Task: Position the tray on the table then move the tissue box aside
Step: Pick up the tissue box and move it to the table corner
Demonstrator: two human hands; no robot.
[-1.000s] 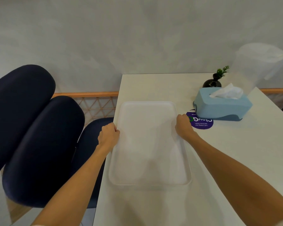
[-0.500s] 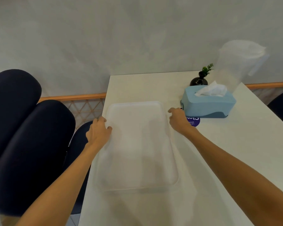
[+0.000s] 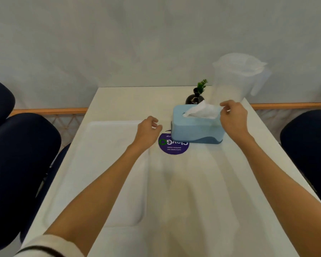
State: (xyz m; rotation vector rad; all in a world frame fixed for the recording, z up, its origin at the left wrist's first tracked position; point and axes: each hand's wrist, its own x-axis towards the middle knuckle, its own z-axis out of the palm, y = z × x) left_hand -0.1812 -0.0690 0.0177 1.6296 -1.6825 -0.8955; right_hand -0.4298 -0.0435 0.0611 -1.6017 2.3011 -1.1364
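Observation:
The white tray (image 3: 104, 164) lies flat on the left half of the white table (image 3: 202, 182). A light blue tissue box (image 3: 195, 128) with a white tissue sticking out of its top stands farther back, right of centre. My left hand (image 3: 147, 131) hovers just left of the box, fingers loosely curled and holding nothing. At the box's right end is my right hand (image 3: 233, 117), fingers apart, thumb and forefinger near the tissue; whether it touches the box is unclear.
A round purple sticker (image 3: 173, 146) lies in front of the box. Behind it stand a small black vase with a green sprig (image 3: 195, 97) and a translucent pitcher (image 3: 237, 78). Dark blue chairs (image 3: 22, 164) flank the table on both sides.
Both hands have let go of the tray, which stays flat on the table, and have moved right and forward to either end of the tissue box. The view has shifted right.

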